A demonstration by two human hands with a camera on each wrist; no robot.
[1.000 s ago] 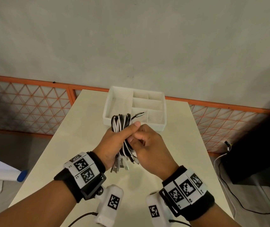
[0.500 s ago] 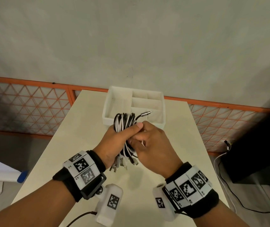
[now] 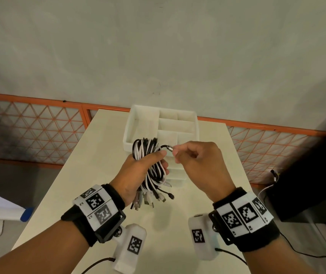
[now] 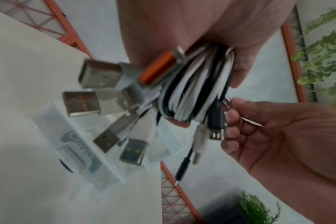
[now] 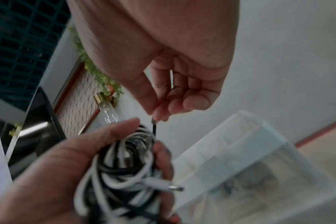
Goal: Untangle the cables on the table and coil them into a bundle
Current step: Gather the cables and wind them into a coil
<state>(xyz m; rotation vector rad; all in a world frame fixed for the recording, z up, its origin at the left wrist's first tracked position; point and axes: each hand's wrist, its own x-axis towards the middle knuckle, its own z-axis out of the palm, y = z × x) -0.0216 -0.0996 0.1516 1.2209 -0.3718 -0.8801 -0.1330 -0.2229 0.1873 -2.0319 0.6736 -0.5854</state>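
Note:
My left hand grips a coiled bundle of black and white cables above the table, thumb laid across the loops. Several USB plugs hang loose below that fist; in the left wrist view the plugs fan out under the bundle. My right hand pinches the silver plug end of a black cable that sticks out from the top of the coil. In the right wrist view the thumb and forefinger of the right hand hold that plug just above the bundle.
A white divided organiser tray stands at the far end of the cream table, right behind my hands. An orange mesh fence runs beyond the table. A dark cabinet with trailing wires stands to the right.
My right hand has drawn away from the bundle to the right, pulling the black cable's plug end out. The left hand keeps its grip and has barely moved.

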